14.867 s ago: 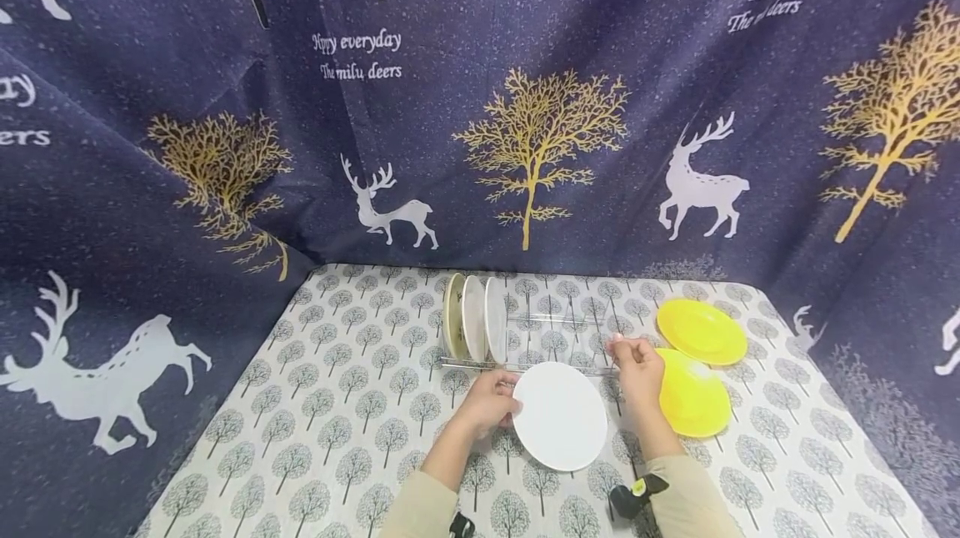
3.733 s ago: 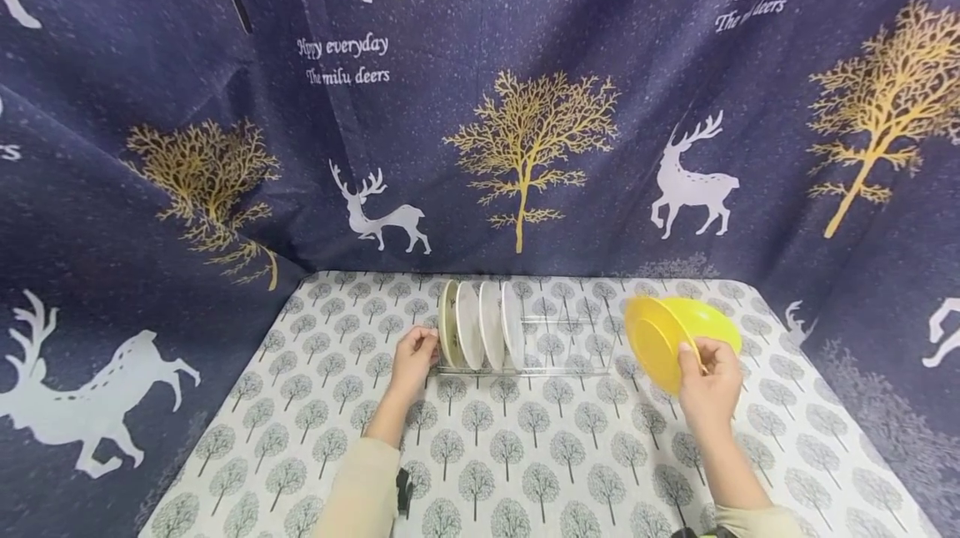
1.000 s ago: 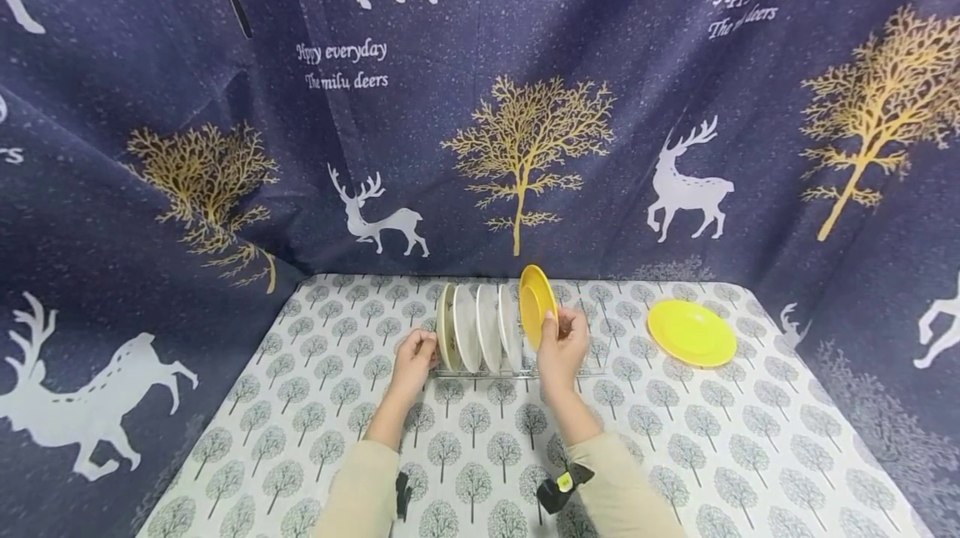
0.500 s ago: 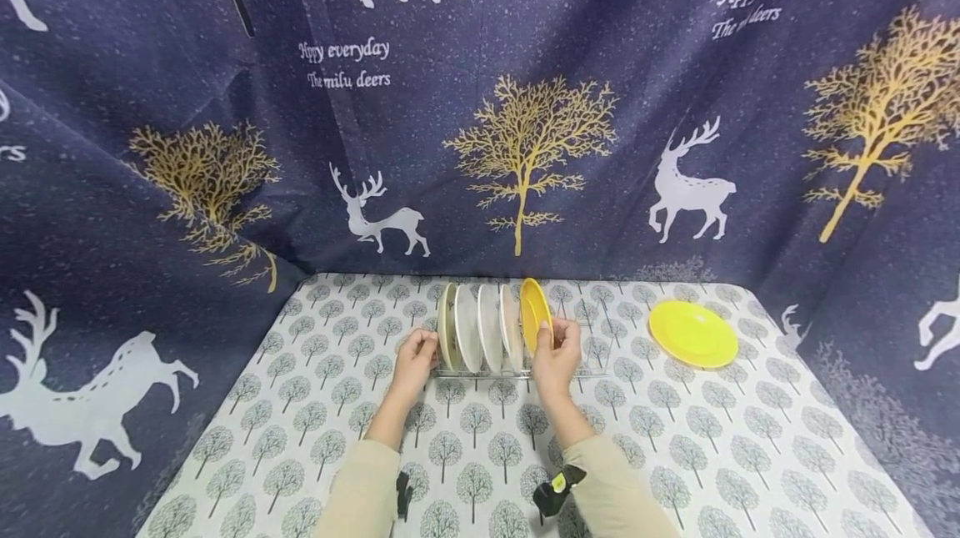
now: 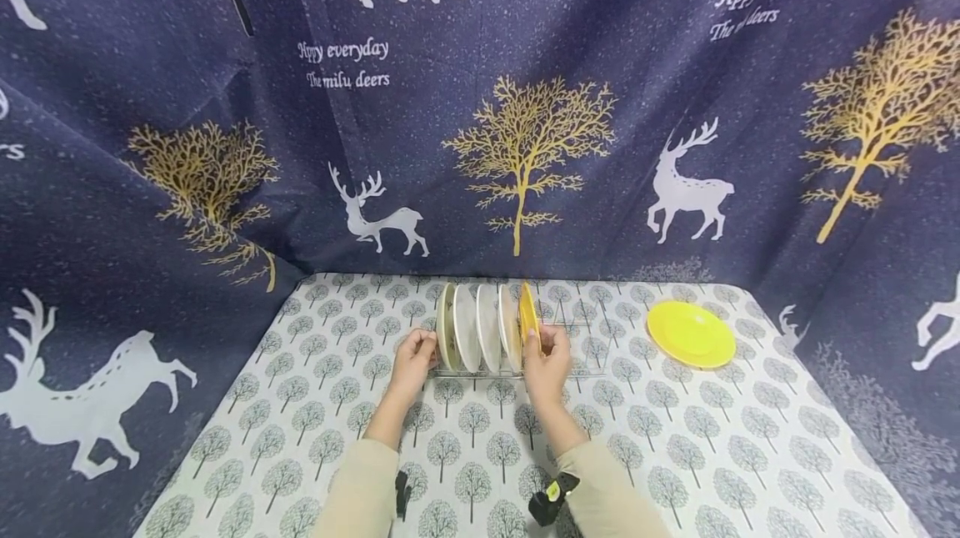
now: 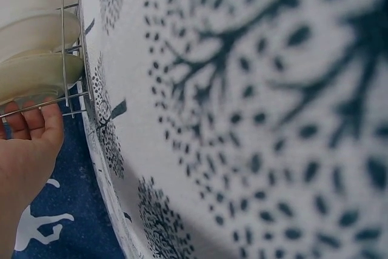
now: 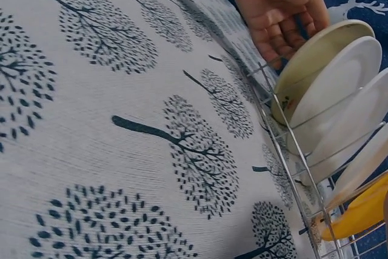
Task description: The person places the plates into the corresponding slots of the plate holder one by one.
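A wire dish rack (image 7: 291, 130) stands on the table with plates upright in its left part. At its left end, a pale green plate (image 5: 444, 328) leads a row of several white plates (image 5: 489, 329). My left hand (image 5: 410, 364) holds the rack's end wire beside the green plate, its fingers (image 6: 52, 119) bent at the wire. In the head view my right hand (image 5: 548, 366) pinches the near edge of a yellow plate (image 5: 528, 311), which stands upright in the rack right of the white ones. Its lower edge is partly hidden by my hand.
Another yellow plate (image 5: 692, 335) lies flat on the table to the right of the rack. A tree-patterned cloth (image 5: 472, 471) covers the table. A dark blue curtain (image 5: 420, 138) hangs behind it and along the sides.
Since earlier, another white plate has come to stand in the rack. My right hand brought a yellow plate from the right, then lowered and straightened it in the rack. The left hand stays at the rack's end.
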`<action>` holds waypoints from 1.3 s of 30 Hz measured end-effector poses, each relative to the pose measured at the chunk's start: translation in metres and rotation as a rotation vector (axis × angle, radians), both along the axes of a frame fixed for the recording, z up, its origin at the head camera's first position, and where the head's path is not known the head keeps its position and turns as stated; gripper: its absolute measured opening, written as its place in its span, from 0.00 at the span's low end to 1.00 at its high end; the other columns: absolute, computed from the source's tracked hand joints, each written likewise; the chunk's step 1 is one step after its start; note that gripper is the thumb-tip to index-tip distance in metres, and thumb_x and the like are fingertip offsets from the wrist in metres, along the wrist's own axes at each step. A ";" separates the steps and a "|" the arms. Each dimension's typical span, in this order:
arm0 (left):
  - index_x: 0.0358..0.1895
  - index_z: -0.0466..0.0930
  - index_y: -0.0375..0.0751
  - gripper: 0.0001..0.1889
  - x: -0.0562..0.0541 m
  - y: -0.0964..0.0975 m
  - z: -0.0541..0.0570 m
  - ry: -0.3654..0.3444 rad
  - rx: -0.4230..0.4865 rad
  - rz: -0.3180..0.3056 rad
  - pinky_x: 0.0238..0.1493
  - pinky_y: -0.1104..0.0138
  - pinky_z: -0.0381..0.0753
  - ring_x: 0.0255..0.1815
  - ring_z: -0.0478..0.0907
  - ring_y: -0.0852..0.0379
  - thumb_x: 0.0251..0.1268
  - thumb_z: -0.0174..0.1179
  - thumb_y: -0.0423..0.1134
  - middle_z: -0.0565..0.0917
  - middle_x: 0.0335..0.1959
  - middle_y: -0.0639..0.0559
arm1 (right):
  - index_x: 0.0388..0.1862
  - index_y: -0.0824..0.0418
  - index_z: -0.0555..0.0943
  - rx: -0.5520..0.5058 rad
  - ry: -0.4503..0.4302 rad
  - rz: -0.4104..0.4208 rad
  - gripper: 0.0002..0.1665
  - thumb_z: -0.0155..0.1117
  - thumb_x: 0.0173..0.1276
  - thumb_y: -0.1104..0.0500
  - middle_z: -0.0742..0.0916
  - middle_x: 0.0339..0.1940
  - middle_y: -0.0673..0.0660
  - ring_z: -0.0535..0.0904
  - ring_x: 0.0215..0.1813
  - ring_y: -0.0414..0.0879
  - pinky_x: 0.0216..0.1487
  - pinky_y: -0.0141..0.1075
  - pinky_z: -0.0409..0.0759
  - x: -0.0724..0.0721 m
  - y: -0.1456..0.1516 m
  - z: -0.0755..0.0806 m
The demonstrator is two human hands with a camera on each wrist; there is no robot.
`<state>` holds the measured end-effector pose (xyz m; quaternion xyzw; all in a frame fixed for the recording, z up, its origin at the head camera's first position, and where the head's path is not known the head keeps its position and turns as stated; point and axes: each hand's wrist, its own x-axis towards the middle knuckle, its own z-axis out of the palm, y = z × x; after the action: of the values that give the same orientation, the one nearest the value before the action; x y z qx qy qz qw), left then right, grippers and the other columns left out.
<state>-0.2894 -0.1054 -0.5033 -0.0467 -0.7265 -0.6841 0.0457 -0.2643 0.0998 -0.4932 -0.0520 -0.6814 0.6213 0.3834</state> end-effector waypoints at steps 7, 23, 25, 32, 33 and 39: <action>0.40 0.72 0.34 0.11 0.000 0.000 -0.001 -0.001 0.014 -0.011 0.51 0.53 0.77 0.40 0.76 0.48 0.72 0.46 0.40 0.77 0.37 0.43 | 0.38 0.68 0.75 0.086 0.035 0.024 0.09 0.63 0.58 0.72 0.79 0.29 0.58 0.74 0.29 0.47 0.30 0.29 0.77 0.003 -0.003 -0.002; 0.39 0.72 0.32 0.11 0.008 -0.002 0.013 -0.013 0.010 -0.044 0.52 0.52 0.76 0.40 0.75 0.48 0.73 0.45 0.38 0.77 0.35 0.47 | 0.39 0.76 0.74 0.115 0.050 0.091 0.11 0.62 0.56 0.77 0.78 0.27 0.68 0.74 0.28 0.57 0.30 0.32 0.75 0.028 -0.004 0.028; 0.39 0.72 0.34 0.11 0.003 -0.002 0.005 -0.020 0.017 -0.041 0.52 0.54 0.76 0.39 0.76 0.51 0.73 0.46 0.40 0.77 0.36 0.46 | 0.41 0.75 0.75 0.122 0.034 0.110 0.12 0.62 0.57 0.75 0.79 0.29 0.65 0.74 0.30 0.52 0.32 0.31 0.74 0.027 0.002 0.024; 0.39 0.72 0.34 0.12 -0.003 -0.001 -0.004 0.013 0.003 -0.015 0.49 0.57 0.79 0.39 0.77 0.51 0.73 0.46 0.41 0.77 0.36 0.44 | 0.45 0.67 0.77 0.288 0.023 0.127 0.15 0.65 0.57 0.70 0.80 0.35 0.62 0.75 0.36 0.52 0.37 0.42 0.77 0.028 0.032 0.016; 0.39 0.72 0.34 0.12 -0.003 -0.002 -0.004 0.017 0.000 -0.013 0.48 0.58 0.79 0.39 0.77 0.51 0.73 0.46 0.41 0.78 0.36 0.44 | 0.46 0.67 0.77 0.328 0.031 0.139 0.16 0.66 0.57 0.69 0.81 0.36 0.63 0.75 0.37 0.53 0.38 0.44 0.76 0.030 0.037 0.017; 0.39 0.72 0.33 0.12 -0.002 -0.001 -0.003 0.024 0.008 -0.013 0.48 0.57 0.79 0.38 0.77 0.51 0.73 0.46 0.40 0.78 0.36 0.44 | 0.53 0.65 0.77 0.449 -0.007 0.221 0.23 0.68 0.57 0.64 0.82 0.43 0.60 0.77 0.44 0.55 0.44 0.46 0.77 0.041 0.066 0.023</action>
<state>-0.2918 -0.1067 -0.5064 -0.0596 -0.7227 -0.6868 0.0503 -0.2235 0.1654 -0.4698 0.1073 -0.8051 0.4923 0.3129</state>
